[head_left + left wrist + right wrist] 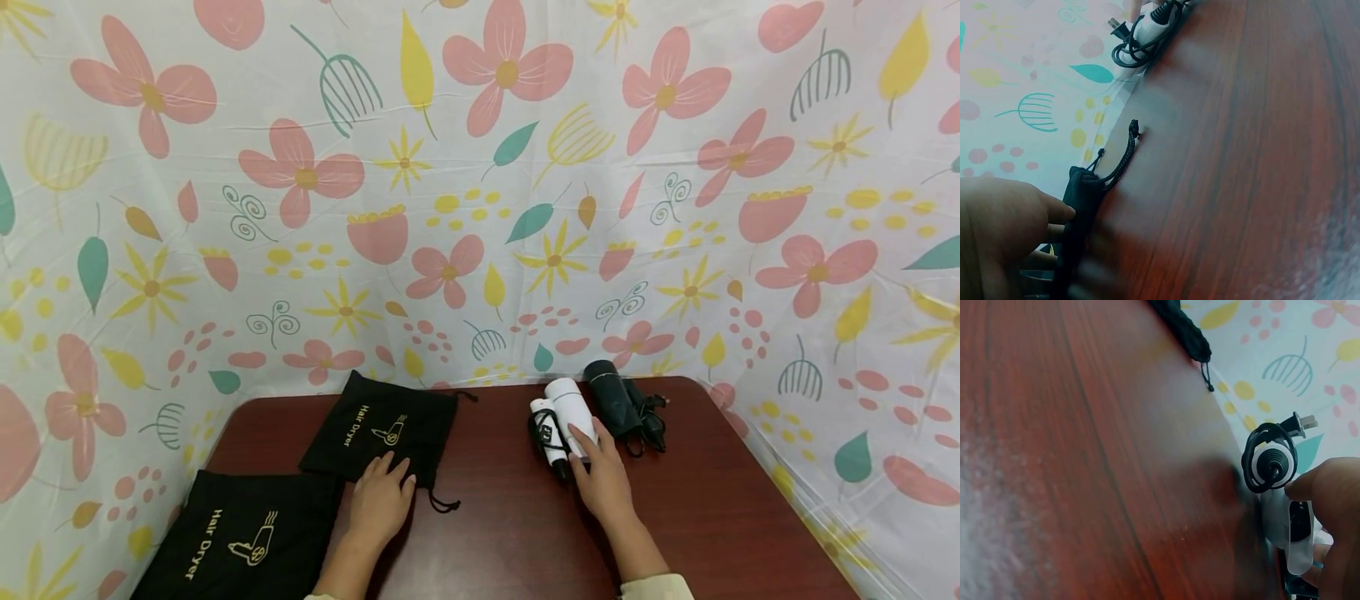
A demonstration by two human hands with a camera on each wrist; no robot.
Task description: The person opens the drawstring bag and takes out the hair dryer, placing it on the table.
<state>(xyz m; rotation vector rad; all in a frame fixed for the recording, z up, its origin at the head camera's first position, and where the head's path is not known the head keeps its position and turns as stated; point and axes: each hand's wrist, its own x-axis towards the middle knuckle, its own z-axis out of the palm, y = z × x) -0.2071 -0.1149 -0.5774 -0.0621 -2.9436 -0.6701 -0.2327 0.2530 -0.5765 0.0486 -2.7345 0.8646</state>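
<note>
On the left, a black drawstring bag (420,400) printed "Hair Dryer" lies flat, and the fingers of my left hand (381,502) rest on its near edge. In the left wrist view the thumb of that hand touches the bag (1082,203) beside its cord. My right hand (602,479) grips a white hair dryer (570,404) that lies on the table, thumb on one side and fingers over the body. Its folded handle (547,429) has a black cord (1250,456) wound around it, the plug sticking out.
A second black bag (285,508) with the same print lies at the near left, meeting the first. Just right of the white dryer lies a dark green hair dryer (611,396) with its cord bundled. The reddish-brown table (480,525) ends at a flower-patterned curtain (450,208).
</note>
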